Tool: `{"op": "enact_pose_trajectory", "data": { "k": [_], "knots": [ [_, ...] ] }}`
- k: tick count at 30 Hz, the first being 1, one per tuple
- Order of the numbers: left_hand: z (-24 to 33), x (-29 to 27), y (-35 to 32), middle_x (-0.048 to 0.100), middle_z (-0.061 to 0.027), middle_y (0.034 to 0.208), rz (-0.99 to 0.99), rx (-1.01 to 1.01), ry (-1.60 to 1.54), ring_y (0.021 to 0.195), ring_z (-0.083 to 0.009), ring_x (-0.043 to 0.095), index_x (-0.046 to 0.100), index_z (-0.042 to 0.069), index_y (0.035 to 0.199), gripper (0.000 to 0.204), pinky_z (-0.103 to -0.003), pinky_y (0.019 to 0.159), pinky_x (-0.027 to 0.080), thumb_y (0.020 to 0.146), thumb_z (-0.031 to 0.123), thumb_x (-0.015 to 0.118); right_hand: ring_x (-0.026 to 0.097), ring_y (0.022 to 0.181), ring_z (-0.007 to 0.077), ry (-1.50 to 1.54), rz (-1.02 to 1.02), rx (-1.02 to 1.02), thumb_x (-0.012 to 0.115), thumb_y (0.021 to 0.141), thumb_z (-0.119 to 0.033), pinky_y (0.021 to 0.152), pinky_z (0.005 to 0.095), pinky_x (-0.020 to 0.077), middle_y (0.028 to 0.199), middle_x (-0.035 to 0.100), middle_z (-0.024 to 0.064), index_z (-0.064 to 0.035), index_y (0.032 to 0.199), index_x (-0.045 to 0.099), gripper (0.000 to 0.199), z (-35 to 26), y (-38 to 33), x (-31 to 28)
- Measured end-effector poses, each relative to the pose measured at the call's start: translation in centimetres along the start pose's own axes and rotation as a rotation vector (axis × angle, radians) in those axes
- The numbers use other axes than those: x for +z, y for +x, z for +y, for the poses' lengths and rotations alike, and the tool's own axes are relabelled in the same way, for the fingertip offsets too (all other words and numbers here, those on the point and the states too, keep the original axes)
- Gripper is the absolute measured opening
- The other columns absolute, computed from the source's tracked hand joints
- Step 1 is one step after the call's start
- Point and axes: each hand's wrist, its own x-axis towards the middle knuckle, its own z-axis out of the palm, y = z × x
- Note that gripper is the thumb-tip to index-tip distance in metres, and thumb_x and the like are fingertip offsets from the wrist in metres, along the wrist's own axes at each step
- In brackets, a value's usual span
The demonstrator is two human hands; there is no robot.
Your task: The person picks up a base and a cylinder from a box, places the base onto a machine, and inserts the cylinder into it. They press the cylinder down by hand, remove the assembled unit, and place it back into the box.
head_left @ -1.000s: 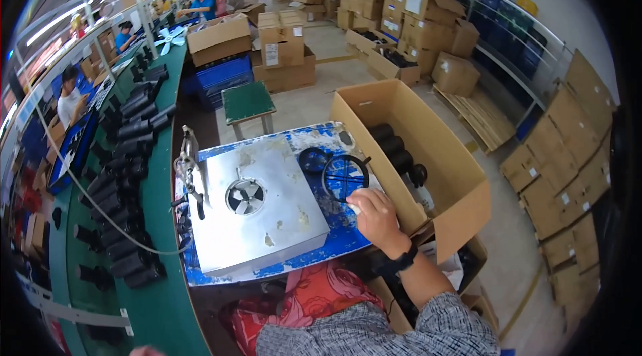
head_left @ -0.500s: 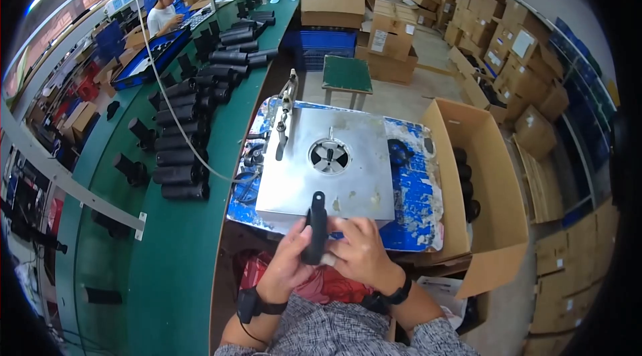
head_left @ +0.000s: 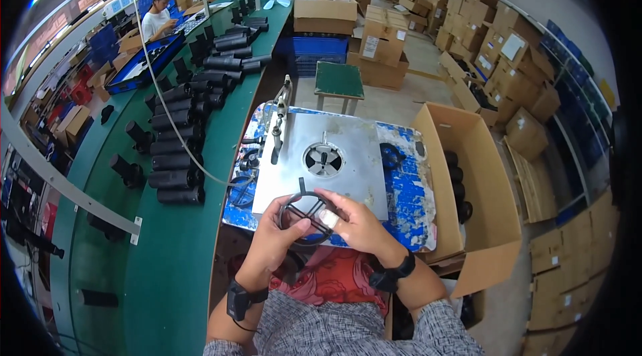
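Observation:
Between my two hands is a black round ring (head_left: 289, 208) with crossed spokes and a short tab at its far side. My left hand (head_left: 272, 235) is closed on its left rim, thumb on the spokes. My right hand (head_left: 359, 223) grips the right side; a white wrapping covers one fingertip. The ring is held just off the near edge of a metal box (head_left: 361, 185). In the box's top is a round opening with a spoked metal fixture (head_left: 324, 159), and a toggle clamp (head_left: 278, 132) stands at its left.
A worn blue board (head_left: 408, 195) lies under the box, with another black ring (head_left: 390, 156) on it. At right an open carton (head_left: 498, 199) holds black round parts. Black cylinders (head_left: 177, 179) line the green bench (head_left: 160, 269) at left. A green stool (head_left: 340, 79) stands beyond; co-workers sit farther back.
The black ring has turned from nearly edge-on to showing its open face and spokes. Both hands have shifted slightly and spread to its two sides.

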Motion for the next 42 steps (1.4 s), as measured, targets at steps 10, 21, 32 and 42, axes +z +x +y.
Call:
{"op": "enact_pose_trajectory", "data": {
  "k": [10, 21, 32, 42],
  "knots": [
    [0.5, 1.8, 7.1, 0.067, -0.0087, 0.106, -0.021, 0.169, 0.163, 0.094, -0.0152, 0.069, 0.037, 0.003, 0.156, 0.061, -0.031, 0.088, 0.06, 0.103, 0.0, 0.066, 0.072, 0.104, 0.0297, -0.402, 0.041, -0.062, 0.067, 0.094, -0.01, 0.092, 0.0377, 0.0568, 0.121, 0.069, 0.0216, 0.0028, 0.152, 0.048, 0.062, -2.8, 5.9, -4.9],
    [-3.8, 0.5, 14.8, 0.067, -0.0153, 0.108, 0.202, 0.477, 0.841, 0.098, -0.0249, 0.067, 0.037, 0.004, 0.142, 0.048, -0.043, 0.088, 0.051, 0.101, 0.003, 0.063, 0.072, 0.092, 0.0526, -0.826, 0.306, 0.082, 0.072, 0.087, -0.019, 0.081, 0.0573, 0.0598, 0.106, 0.069, 0.038, 0.0046, 0.126, 0.037, 0.057, -0.2, 10.2, -3.3],
    [-1.6, 1.8, 16.9, 0.067, -0.0146, 0.12, 0.367, 0.294, 1.258, 0.112, -0.0356, 0.061, 0.061, 0.012, 0.125, 0.036, -0.054, 0.101, 0.036, 0.093, 0.023, 0.074, 0.071, 0.101, 0.0496, -0.959, 0.405, 0.107, 0.072, 0.087, -0.017, 0.088, 0.0564, 0.0596, 0.121, 0.062, 0.0317, 0.0035, 0.128, 0.049, 0.051, 4.0, 12.5, -4.1],
    [0.5, -1.9, 14.3, 0.066, -0.0132, 0.122, 0.249, 0.522, 1.438, 0.118, -0.0347, 0.058, 0.077, 0.011, 0.113, 0.024, -0.055, 0.097, 0.041, 0.092, 0.023, 0.075, 0.069, 0.111, 0.0472, -0.865, 0.11, 0.15, 0.083, 0.084, -0.038, 0.1, 0.0498, 0.0568, 0.132, 0.056, 0.0282, 0.0031, 0.142, 0.057, 0.075, 1.6, 11.3, -5.9]
  ]
}}
